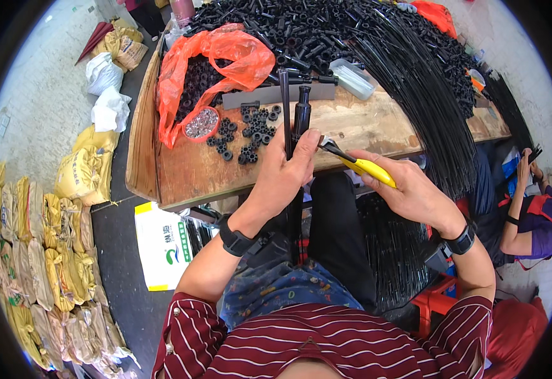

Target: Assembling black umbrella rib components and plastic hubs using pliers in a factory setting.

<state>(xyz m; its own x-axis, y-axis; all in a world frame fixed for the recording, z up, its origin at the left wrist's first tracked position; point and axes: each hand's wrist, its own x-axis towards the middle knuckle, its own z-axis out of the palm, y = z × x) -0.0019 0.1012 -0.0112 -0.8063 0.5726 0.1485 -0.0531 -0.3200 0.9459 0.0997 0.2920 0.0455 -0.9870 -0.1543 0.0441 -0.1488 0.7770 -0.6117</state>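
Note:
My left hand (285, 167) is closed round two upright black pieces: a thin black rod (285, 95) and a thicker black tube (302, 114) with a stepped top. Their lower part runs down past the table edge toward my lap. In my right hand (408, 189) is a yellow-handled tool (376, 172) that looks like pliers. Its metal tip lies close to my left thumb, beside the tube; whether it touches is hard to tell. Small black rings (250, 142) lie scattered on the wooden table (190, 170) beyond my left hand, next to a red-rimmed dish (201, 124) of small shiny pieces.
An orange plastic bag (244, 57) full of black parts sits behind the dish. A grey strip (279, 96), a clear plastic box (353, 79) and a bundle of long black rods (415, 95) lie farther back. At the right, another person (535, 218) handles rods. Stacked sacks (42, 246) stand left.

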